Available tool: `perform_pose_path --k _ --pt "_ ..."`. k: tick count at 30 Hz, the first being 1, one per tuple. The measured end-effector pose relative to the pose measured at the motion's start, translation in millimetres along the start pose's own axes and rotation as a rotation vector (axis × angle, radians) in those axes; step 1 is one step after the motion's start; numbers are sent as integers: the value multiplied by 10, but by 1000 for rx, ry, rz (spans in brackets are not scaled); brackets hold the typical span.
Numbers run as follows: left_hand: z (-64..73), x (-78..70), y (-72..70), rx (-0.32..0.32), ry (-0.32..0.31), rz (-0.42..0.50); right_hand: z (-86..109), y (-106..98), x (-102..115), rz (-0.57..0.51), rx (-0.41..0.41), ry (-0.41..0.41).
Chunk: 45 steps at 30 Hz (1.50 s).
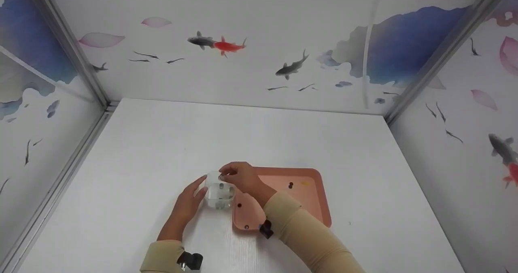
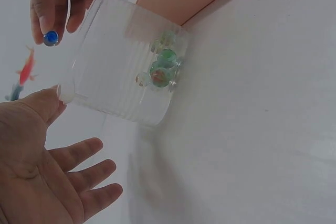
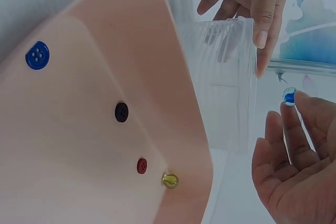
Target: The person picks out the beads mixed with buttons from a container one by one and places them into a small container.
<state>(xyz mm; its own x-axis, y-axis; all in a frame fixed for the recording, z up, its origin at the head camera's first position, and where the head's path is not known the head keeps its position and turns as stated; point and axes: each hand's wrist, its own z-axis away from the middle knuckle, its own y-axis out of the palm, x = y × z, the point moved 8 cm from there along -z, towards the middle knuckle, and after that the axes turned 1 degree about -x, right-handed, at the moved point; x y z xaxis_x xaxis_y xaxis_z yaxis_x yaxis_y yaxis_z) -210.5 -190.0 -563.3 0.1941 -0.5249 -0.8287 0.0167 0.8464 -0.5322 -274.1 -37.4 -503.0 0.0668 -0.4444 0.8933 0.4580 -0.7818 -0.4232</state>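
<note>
My left hand (image 1: 189,200) is at the side of a clear plastic container (image 2: 115,56), with a digit touching the rim and the other fingers spread straight beside the wall. Several green and clear glass marbles (image 2: 167,55) lie at the container's bottom. My right hand (image 1: 243,178) is over the container's far rim in the head view and pinches a blue-and-clear marble (image 3: 289,96) between thumb and fingertip. In the left wrist view, this marble is outside the container's mouth.
A pink tray (image 1: 315,200) stands right beside the container, under my right forearm. It holds a blue button (image 3: 38,55), a black button (image 3: 122,112), a red button (image 3: 142,166) and a yellow marble (image 3: 169,180). Patterned walls (image 1: 251,78) enclose the white table (image 1: 162,143).
</note>
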Motion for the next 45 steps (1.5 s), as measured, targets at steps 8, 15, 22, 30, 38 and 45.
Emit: perform_pose_path --k 8,15,22,30,38,45 --pt "-8 -17 -3 5 -11 7 24 19 46 79 20 -53" --pt "-6 14 10 9 -41 2 25 20 26 80 30 -24" --pt "-9 20 11 10 -36 -7 44 17 31 112 41 -32" --pt "-15 16 17 8 -18 9 78 -17 58 153 31 -21" --pt "-6 2 12 10 -19 10 93 -54 19 82 43 24" --pt "-5 0 13 8 -17 19 84 -113 29 80 25 -9"
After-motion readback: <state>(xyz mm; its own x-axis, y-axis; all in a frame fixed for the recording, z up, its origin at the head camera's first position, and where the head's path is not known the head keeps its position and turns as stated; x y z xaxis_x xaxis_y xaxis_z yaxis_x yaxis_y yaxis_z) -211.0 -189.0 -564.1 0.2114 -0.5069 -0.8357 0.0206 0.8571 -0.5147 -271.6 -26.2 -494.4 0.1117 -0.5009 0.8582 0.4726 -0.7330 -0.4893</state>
